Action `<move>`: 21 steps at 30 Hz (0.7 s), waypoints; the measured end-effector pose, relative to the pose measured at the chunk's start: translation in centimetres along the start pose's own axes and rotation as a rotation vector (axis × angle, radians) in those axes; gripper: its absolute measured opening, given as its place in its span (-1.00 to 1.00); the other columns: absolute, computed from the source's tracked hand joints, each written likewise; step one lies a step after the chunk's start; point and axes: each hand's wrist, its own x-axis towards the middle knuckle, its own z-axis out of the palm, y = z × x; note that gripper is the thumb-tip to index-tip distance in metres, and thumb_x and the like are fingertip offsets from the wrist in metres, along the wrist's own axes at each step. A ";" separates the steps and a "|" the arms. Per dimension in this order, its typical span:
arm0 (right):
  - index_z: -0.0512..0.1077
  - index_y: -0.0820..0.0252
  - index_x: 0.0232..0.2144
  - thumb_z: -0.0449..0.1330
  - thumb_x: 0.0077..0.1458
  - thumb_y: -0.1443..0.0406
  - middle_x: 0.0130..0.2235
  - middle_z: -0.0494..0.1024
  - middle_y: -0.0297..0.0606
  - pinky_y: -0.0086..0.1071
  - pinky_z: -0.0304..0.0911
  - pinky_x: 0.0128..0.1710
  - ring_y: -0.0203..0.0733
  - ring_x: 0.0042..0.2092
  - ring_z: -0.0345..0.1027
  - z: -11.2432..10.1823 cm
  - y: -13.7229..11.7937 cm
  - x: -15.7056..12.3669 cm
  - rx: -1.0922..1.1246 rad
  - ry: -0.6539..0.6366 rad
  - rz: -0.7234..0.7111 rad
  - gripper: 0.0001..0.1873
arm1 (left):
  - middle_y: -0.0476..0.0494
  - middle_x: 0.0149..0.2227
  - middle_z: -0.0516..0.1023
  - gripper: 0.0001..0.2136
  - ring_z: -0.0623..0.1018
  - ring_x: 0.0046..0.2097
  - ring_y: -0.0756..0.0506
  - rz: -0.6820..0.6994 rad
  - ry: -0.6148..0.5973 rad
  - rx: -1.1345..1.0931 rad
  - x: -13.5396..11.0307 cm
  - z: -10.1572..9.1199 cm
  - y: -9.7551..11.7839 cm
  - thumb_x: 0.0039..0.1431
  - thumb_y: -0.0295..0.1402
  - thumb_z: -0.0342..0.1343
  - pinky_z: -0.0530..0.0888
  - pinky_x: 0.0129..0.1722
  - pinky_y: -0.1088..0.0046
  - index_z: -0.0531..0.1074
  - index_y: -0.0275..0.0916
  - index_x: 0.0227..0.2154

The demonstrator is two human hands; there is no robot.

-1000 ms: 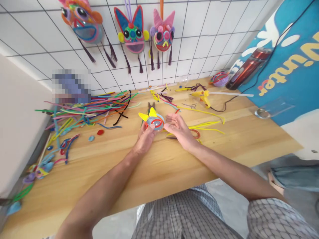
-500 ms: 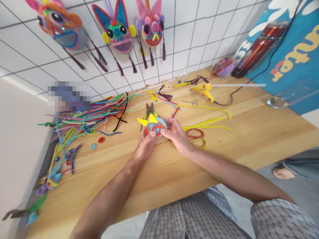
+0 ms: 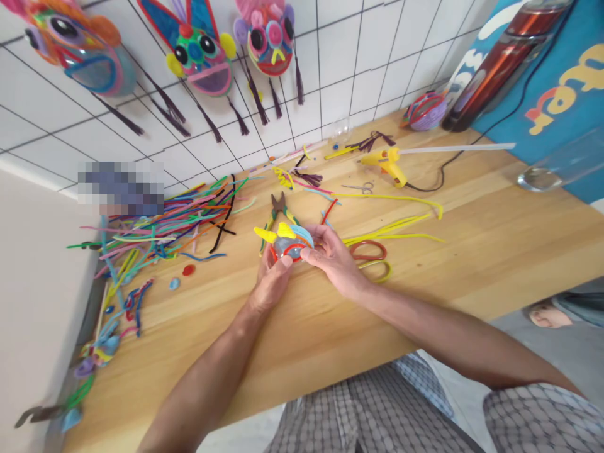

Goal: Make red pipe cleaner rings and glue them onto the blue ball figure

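Between my hands is a small clear plastic mask [image 3: 285,245] trimmed with pipe cleaners: two yellow ears, light blue strands on one side and a red loop at the front. My left hand [image 3: 272,277] is closed on its left edge, thumb in front. On the opposite edge, my right hand [image 3: 333,257] grips it with the thumb near the red loop. Just behind the mask lie pliers [image 3: 279,206] with green and yellow handles, partly hidden by it. Scissors with red and yellow handles [image 3: 372,250] rest right of my right hand.
Pipe cleaners [image 3: 165,220] are heaped at the left. Long yellow pipe cleaners [image 3: 396,229], small scissors [image 3: 363,187] and a yellow glue gun [image 3: 389,165] lie to the right. A clear cup [image 3: 540,177] and a red thermos [image 3: 500,69] stand farther right. Decorated masks [image 3: 201,60] hang on the tiled wall.
The view has shifted slightly, with wall masks higher and farther left. Both hands keep their hold on the mask, which has barely moved.
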 end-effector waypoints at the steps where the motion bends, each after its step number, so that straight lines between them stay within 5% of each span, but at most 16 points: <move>1: 0.46 -0.01 0.04 0.57 -0.01 -0.06 0.10 0.70 -0.22 -0.04 0.42 0.28 0.00 0.17 0.56 0.0 0.0 0.0 -0.001 0.000 0.001 -0.34 | -0.10 -0.06 0.70 -0.56 0.69 0.01 -0.19 0.000 0.002 0.003 0.0 0.0 0.0 0.14 -0.07 0.52 0.53 0.26 0.11 0.58 -0.11 -0.01; 11: 0.45 -0.03 0.08 0.51 0.08 -0.11 0.16 0.66 -0.20 -0.04 0.44 0.28 0.00 0.17 0.56 -0.1 0.6 0.0 -0.058 0.000 -0.031 -0.36 | -0.11 -0.03 0.70 -0.53 0.69 0.05 -0.21 -0.010 0.006 0.011 0.0 0.0 0.1 0.12 -0.05 0.53 0.53 0.27 0.07 0.57 -0.09 0.00; 16: 0.45 -0.06 0.20 0.39 0.28 -0.01 0.27 0.54 -0.08 0.11 0.32 0.41 0.12 0.34 0.40 -0.7 0.3 -0.5 -0.451 0.104 -0.378 -0.47 | -0.09 -0.06 0.71 -0.60 0.70 -0.01 -0.17 -0.004 0.002 0.015 -0.1 0.2 0.1 0.15 -0.05 0.51 0.57 0.20 0.16 0.58 -0.11 -0.06; 21: 0.61 -0.11 0.05 0.26 0.42 0.04 0.30 0.50 -0.08 0.21 0.30 0.40 0.17 0.36 0.37 -1.3 0.1 -0.4 -0.693 0.039 -0.610 -0.74 | -0.08 -0.03 0.71 -0.64 0.68 0.01 -0.16 -0.007 0.023 0.002 -0.2 0.2 0.1 0.17 -0.09 0.51 0.56 0.21 0.18 0.59 -0.08 -0.08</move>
